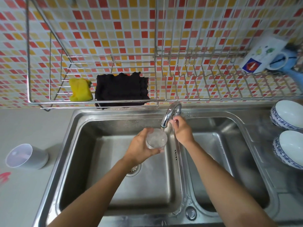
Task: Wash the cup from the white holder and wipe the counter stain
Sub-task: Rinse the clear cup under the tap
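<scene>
With left hand [141,148], grips the clear cup [156,138] upright, mouth up, directly under the faucet [171,113], over the left basin of the sink [78,122]. With right hand [182,130], curls fingers on that faucet just behind. Leaves white holder [27,155] and red stain [5,176] well leftward, nearer left hand.

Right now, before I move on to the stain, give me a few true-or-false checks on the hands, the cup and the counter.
1. The left hand holds the clear cup under the faucet. True.
2. The right hand rests on the counter. False: it holds the faucet handle.
3. The red stain is gone. False: it shows on the counter at the left edge.
4. The white holder stands left of the sink, no cup in it. True.
5. The yellow sponge lies in the sink. False: it sits in the wire rack beside a black cloth.
</scene>
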Motion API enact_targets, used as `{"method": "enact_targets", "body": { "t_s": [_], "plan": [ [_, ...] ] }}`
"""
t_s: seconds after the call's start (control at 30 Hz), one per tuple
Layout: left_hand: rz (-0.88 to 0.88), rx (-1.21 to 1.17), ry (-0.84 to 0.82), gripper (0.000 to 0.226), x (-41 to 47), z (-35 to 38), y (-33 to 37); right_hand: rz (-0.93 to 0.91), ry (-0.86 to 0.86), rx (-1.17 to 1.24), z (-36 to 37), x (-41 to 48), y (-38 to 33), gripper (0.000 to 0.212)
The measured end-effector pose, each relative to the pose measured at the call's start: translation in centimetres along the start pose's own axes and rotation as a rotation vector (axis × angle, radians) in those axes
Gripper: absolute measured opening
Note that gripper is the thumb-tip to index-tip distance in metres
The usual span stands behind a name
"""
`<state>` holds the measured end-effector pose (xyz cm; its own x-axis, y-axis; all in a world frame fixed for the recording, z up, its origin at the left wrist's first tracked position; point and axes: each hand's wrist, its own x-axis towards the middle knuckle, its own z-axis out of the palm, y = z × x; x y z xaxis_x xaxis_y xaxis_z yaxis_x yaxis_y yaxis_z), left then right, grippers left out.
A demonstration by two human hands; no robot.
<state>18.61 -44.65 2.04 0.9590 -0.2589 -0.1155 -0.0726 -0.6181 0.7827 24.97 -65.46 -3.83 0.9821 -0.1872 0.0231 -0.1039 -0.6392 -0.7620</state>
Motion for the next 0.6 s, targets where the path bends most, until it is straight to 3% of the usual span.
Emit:
{"method": "enact_targets", "body": {
  "t_s": [0.1,0.33,0.43,0.6],
  "plan": [
    [0.024,-0.004,-0.037,0.081,0.2,0.4,0.0,0.030,0.140,0.067,-1.0,-0.7,0.5,0.020],
    [0.049,-0.041,-0.104,0.079,0.3,1.7,1.4,-0.017,0.310,-0.075,-0.7,-5.0,0.6,0.028],
    [0.041,-0.050,-0.077,0.079,0.4,1.8,1.2,-0.109,0.237,-0.110,-0.4,-7.5,2.2,0.028],
    [0.060,-0.043,-0.046,0.080,0.3,1.7,1.4,-0.152,-0.067,-0.306,0.9,-9.1,4.9,0.044]
  ]
}}
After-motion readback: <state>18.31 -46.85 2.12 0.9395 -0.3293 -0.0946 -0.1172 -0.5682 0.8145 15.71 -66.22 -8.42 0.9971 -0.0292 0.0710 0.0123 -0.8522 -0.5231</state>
